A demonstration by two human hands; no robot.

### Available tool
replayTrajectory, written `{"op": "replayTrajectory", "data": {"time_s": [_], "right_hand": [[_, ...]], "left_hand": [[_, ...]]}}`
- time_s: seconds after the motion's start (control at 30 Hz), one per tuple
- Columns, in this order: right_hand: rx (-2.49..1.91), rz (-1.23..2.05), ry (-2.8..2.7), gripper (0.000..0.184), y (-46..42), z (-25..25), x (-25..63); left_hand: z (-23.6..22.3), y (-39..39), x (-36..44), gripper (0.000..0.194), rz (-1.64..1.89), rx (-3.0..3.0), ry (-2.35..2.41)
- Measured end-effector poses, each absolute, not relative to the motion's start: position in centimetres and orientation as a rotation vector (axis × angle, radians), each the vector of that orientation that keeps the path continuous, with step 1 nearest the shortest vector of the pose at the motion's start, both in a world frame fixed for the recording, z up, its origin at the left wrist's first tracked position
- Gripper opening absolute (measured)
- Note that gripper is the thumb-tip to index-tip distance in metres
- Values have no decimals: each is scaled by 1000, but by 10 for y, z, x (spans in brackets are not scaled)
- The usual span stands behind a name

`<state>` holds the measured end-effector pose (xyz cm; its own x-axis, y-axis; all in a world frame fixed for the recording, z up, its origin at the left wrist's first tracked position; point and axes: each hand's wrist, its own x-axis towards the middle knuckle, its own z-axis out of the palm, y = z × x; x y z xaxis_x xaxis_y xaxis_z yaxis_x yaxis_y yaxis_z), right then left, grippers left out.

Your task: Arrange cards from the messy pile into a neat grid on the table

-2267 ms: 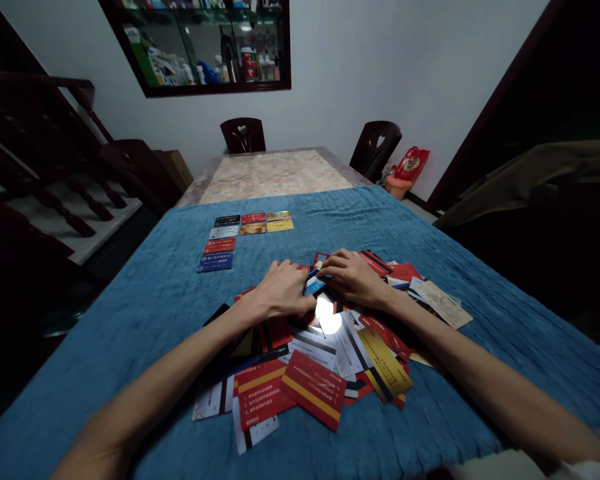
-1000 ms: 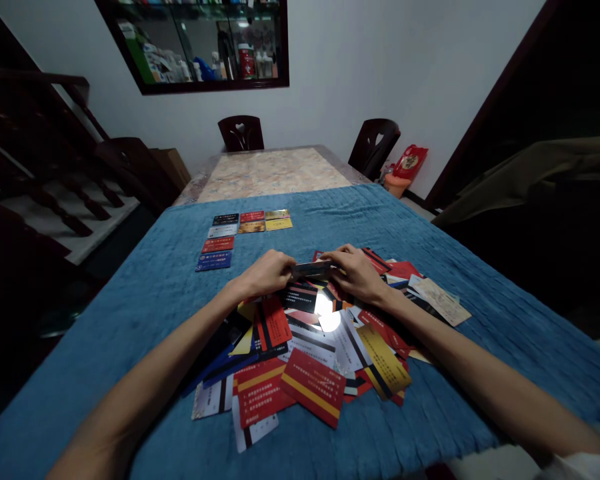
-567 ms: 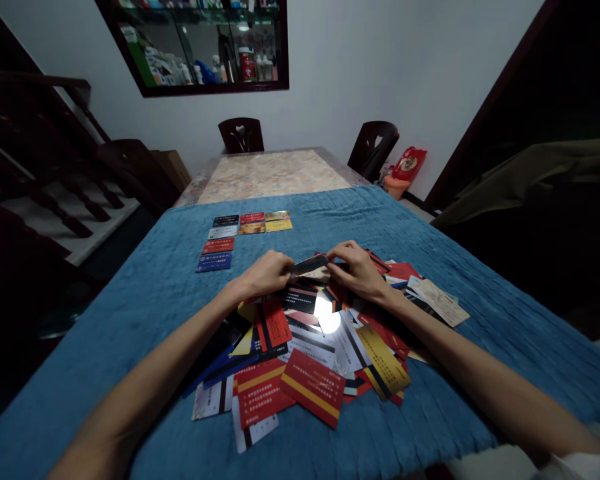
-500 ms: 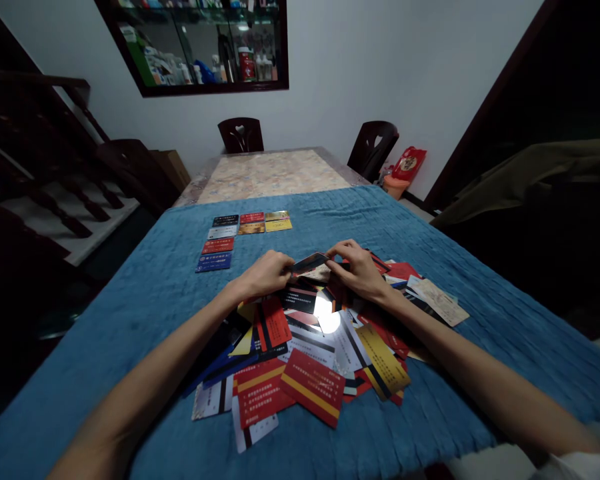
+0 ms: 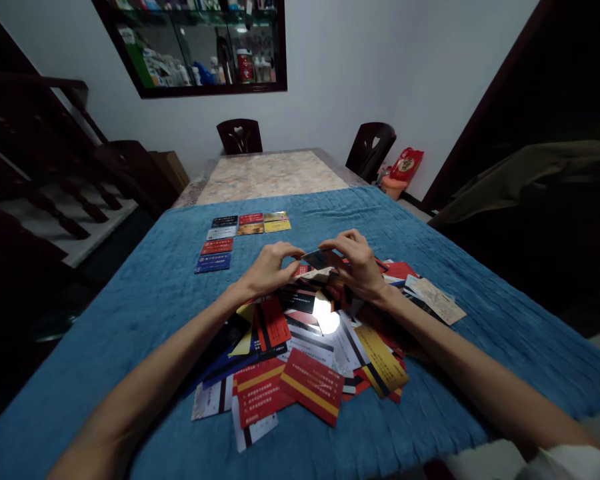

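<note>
My left hand and my right hand together pinch a dark card by its two ends, raised a little above a loose pile of cards. The pile holds several red, yellow, white and black cards scattered on a blue cloth. A bright glare spot sits on one card just below my hands. Further away on the left, several cards lie in neat rows on the cloth.
Beyond the cloth the bare patterned table top runs to two dark chairs against the wall. A glass cabinet hangs above. A stair railing stands at left, and a red bag sits on the floor at right.
Both hands went from pressing on the pile to lifting one dark card between them. The card now tilts higher off the pile, and several cards beneath have shifted.
</note>
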<state>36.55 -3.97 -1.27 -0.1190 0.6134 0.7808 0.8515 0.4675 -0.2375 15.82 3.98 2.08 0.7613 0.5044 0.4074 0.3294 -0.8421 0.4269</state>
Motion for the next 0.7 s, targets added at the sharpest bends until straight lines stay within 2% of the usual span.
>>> {"op": "replayTrajectory", "data": {"time_s": [0.27,0.7], "right_hand": [[-1241,-469,-1933,21,-35,-13,360],[-1337,-209,-2043,23,-39,-24,368]], "left_hand": [[12,34,164,13,902,2590,582],[9,43,159,12,677,2652,813]]}}
